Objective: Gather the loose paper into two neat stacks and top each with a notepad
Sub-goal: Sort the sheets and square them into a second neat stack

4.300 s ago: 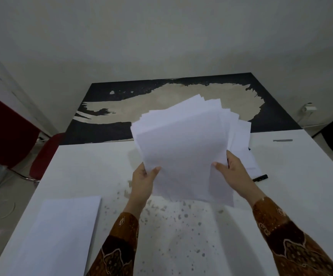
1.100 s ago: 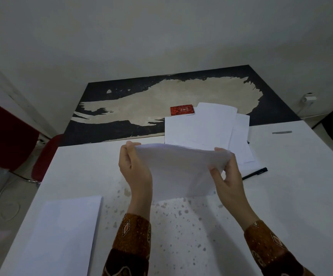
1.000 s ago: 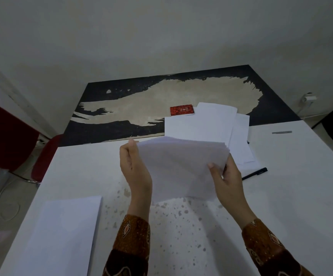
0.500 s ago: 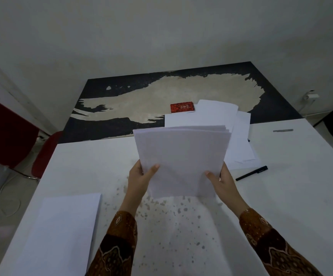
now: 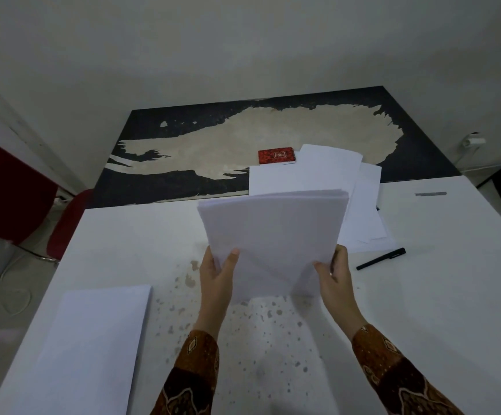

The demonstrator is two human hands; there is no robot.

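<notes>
Gripping the paper bundle (image 5: 273, 238) upright between left hand (image 5: 215, 275) and right hand (image 5: 334, 277), fingers (image 5: 232, 259) clamped on its lower edges above the desk (image 5: 441, 295), tapping it squarely should even remaining stray edges.

- A plain office or study room, by the look of it: a white rectangular table (image 5: 423, 295) with a speckled, worn patch stands against a bare off-white wall (image 5: 243, 49).
- Loose white paper sheets (image 5: 318, 172), a black pen (image 5: 381, 259) and a small red notepad (image 5: 277, 156) lie about.
- A red chair (image 5: 9, 187) stands at the left.
</notes>
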